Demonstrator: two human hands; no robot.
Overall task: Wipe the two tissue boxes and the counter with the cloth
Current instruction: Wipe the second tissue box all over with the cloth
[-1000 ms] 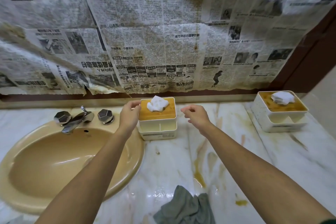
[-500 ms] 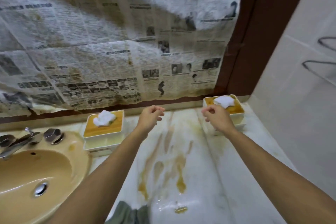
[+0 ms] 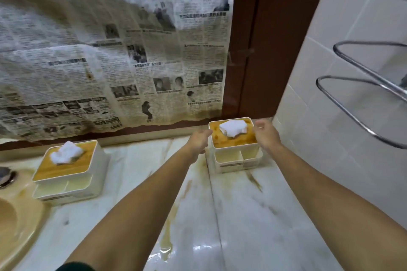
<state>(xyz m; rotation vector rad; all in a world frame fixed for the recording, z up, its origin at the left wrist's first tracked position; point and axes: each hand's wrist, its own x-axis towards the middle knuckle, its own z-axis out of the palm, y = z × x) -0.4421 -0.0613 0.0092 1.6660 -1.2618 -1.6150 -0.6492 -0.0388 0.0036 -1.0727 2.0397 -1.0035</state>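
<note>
Two white tissue boxes with stained orange-brown lids stand on the white marble counter (image 3: 242, 222). The left tissue box (image 3: 66, 174) sits beside the sink, untouched. At the back right corner is the right tissue box (image 3: 236, 156), a white tissue poking from its top. My left hand (image 3: 198, 142) presses on its left side and my right hand (image 3: 266, 134) on its right side, fingers curled round the rim. Brown streaks run down the counter between my forearms. The cloth is out of view.
A beige sink (image 3: 15, 215) with a chrome tap knob (image 3: 4, 177) lies at the left edge. Stained newspaper (image 3: 110, 50) covers the wall behind the counter. A chrome towel rail (image 3: 363, 92) juts from the tiled right wall, above the right box.
The view has swung right, so the grey cloth dropped out of frame. Both hands left the left box, crossed the counter and closed on the sides of the right box.
</note>
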